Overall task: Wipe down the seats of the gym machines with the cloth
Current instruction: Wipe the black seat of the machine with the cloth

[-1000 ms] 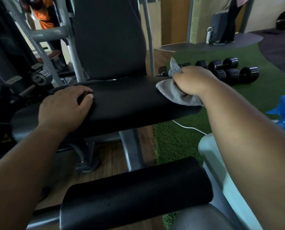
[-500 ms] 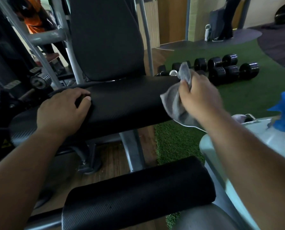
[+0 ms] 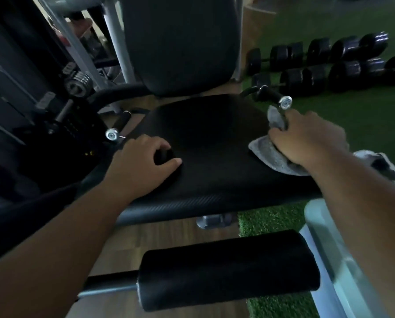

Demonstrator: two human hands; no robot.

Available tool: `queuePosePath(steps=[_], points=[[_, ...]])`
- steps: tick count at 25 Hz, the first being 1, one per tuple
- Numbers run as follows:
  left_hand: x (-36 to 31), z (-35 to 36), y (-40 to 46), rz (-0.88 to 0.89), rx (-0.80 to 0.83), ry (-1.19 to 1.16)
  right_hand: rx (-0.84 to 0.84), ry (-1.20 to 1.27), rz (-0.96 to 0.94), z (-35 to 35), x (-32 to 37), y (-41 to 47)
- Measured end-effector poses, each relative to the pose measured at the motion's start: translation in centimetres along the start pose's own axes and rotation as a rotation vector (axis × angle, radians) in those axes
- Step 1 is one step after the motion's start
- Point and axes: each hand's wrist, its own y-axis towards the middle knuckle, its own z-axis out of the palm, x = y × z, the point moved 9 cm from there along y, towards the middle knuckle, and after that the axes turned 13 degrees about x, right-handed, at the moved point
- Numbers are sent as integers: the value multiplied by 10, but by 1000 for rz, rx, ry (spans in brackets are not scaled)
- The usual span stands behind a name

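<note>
A black padded machine seat (image 3: 214,138) fills the middle of the view, with its upright backrest (image 3: 180,42) behind it. My right hand (image 3: 306,138) grips a grey cloth (image 3: 270,154) and presses it onto the seat's right edge. One corner of the cloth sticks up beside the right handle (image 3: 276,99). On the seat's left front part my left hand (image 3: 143,166) rests with its fingers loosely curled and nothing in it.
A black leg roller pad (image 3: 228,269) lies in front, below the seat. Several black dumbbells (image 3: 329,65) sit on green turf at the right. A weight stack and grey frame (image 3: 77,83) stand at the left. A pale machine part (image 3: 343,260) is by my right forearm.
My right hand has brought the cloth from beyond the seat's right edge back onto the seat. My view has tilted down and closer. My left hand has stayed in place.
</note>
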Motion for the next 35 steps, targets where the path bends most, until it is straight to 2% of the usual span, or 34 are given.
queuePosePath(steps=[4, 8, 10, 16, 19, 21, 24, 27, 28, 31, 32, 35], points=[[16, 13, 28, -211, 155, -75, 6, 143, 56, -2, -7, -5], [10, 18, 20, -243, 153, -22, -73, 232, 74, -5, -13, -8], [8, 19, 20, -258, 201, 4, -85, 230, 91, -8, -14, -7], [6, 31, 26, -259, 379, 96, 74, 125, 73, 2, -7, 6], [7, 27, 34, -293, 416, 38, 261, 80, 131, 14, -8, 31], [6, 25, 58, -305, 422, -37, 324, 72, 128, 19, -2, 52], [16, 37, 116, -340, 443, -95, 344, 47, 13, 24, 35, 99], [33, 45, 157, -421, 386, -99, 285, -8, -106, 18, 80, 117], [36, 47, 160, -439, 367, -87, 289, -16, -202, 19, 96, 105], [38, 47, 156, -447, 347, -77, 452, -106, -687, 26, 115, 20], [37, 47, 155, -443, 349, -77, 505, -124, -731, 25, 99, 18], [36, 43, 158, -434, 342, -63, 545, -157, -475, 39, 49, 99]])
